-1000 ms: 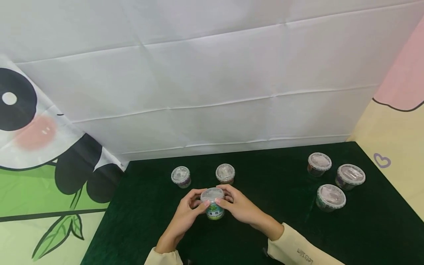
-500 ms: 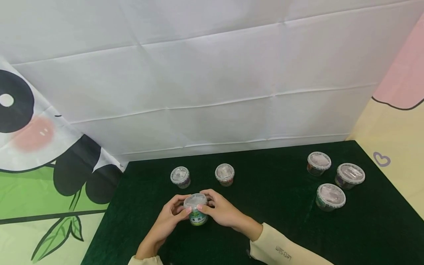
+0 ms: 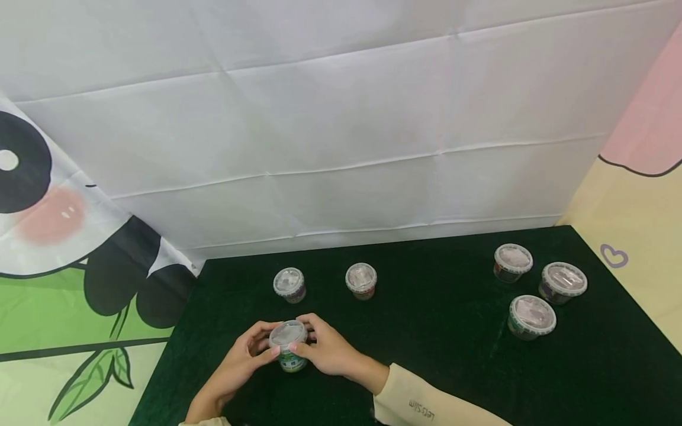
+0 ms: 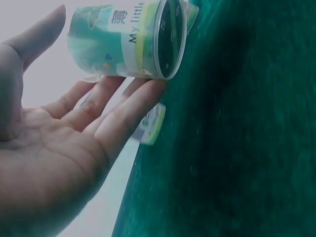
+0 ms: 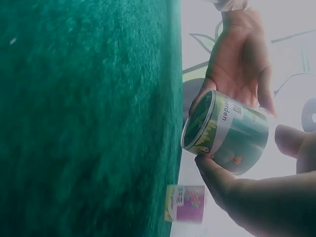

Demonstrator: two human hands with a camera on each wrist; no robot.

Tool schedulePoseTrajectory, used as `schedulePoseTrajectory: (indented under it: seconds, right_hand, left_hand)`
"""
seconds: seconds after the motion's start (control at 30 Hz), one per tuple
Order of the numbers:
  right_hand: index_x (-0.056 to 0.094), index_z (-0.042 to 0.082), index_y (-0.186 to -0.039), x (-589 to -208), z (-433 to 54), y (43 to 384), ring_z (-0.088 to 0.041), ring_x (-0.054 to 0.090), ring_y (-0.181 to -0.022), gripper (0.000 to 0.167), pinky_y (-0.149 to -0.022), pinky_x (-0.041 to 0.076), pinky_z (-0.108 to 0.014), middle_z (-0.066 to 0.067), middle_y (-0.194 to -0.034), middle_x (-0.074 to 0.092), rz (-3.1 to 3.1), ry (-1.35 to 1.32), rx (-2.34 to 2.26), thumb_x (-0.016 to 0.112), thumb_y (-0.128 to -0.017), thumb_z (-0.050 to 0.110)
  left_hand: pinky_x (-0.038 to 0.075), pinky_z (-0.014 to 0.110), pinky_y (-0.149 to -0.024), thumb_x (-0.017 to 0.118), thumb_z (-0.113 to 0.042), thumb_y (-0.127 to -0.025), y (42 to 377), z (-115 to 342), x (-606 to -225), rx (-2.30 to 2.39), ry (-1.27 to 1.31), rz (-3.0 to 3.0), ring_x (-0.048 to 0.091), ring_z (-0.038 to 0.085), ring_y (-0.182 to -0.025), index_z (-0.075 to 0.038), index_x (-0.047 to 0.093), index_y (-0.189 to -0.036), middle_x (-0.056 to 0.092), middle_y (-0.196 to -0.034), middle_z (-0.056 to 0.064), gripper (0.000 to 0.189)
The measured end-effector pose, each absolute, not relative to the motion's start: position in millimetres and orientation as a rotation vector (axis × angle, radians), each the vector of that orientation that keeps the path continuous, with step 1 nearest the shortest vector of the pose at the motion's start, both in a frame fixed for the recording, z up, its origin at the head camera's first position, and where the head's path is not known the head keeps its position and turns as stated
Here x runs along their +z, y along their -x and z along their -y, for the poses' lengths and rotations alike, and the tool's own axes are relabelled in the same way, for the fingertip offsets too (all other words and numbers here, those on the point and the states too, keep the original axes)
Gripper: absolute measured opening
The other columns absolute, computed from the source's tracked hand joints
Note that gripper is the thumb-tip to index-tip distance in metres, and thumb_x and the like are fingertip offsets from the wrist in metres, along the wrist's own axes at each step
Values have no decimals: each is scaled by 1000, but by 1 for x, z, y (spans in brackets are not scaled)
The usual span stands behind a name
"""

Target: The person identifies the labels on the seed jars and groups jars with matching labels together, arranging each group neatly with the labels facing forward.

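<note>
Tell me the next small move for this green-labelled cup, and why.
Probably lower the green-labelled lidded cup onto the dark green cloth: left grip and right grip hold it from opposite sides, and its underside shows off the cloth in both wrist views.

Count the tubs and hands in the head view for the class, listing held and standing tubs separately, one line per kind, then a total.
Held tub: 1
Standing tubs: 5
Hands: 2 (left hand, right hand)
Total: 8
</note>
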State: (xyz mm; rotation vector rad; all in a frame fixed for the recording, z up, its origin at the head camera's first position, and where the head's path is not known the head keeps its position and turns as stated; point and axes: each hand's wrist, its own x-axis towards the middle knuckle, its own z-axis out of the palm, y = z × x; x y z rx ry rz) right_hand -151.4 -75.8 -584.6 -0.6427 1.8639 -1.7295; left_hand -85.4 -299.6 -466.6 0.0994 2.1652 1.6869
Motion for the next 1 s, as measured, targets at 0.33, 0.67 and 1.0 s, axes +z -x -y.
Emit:
schedulePoseTrajectory:
  seconds: [0.33,0.67,1.0]
  right_hand:
    - [44,31,-152,-576,99,143,-2,58,-126,60,-98,53,-19,13,-139,56,-1887,699,-1728,73,-100,39]
    - [44,33,-149,-580,110,135,-1,59,-122,62,-94,55,-22,13,-139,56,-1958,703,-1664,78,-97,34]
    - [47,27,-142,-545,101,117,0,58,-111,58,-89,54,-22,10,-131,58,-2037,733,-1628,81,-95,24]
  left_hand:
    - [54,27,-99,64,-14,-106,82,322,-470,1630,-138,-2193,60,0,-123,4,41,-150,38,-159,28,52]
    - [57,32,-97,68,-10,-103,80,336,-473,1614,-178,-2146,61,-2,-122,6,39,-148,38,-155,32,56]
    - [60,33,-95,75,-8,-98,79,337,-475,1602,-190,-2125,58,24,-134,6,41,-144,35,-155,34,58]
